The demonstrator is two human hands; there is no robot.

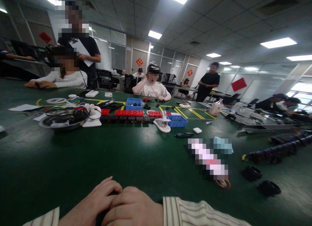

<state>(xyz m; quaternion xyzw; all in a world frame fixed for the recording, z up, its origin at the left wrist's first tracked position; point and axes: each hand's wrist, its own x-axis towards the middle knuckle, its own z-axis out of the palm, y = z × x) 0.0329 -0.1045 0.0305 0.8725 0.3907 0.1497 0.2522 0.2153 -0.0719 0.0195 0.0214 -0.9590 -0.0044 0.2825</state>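
Note:
My left hand and my right hand rest together at the near edge of the green table. The fingers of both are curled in, and the right hand's knuckles lie against and partly over the left fingers. Whatever lies inside the curled fingers, if anything, is hidden. Striped cream cuffs cover both wrists. To the right, apart from my hands, lies a long pinkish-white item, blurred out, with an orange loop at its near end.
Across the table stand a metal bowl, white clip-on devices, red block strips and blue bins. A white case and black round parts lie right. A person sits opposite; others are around the room.

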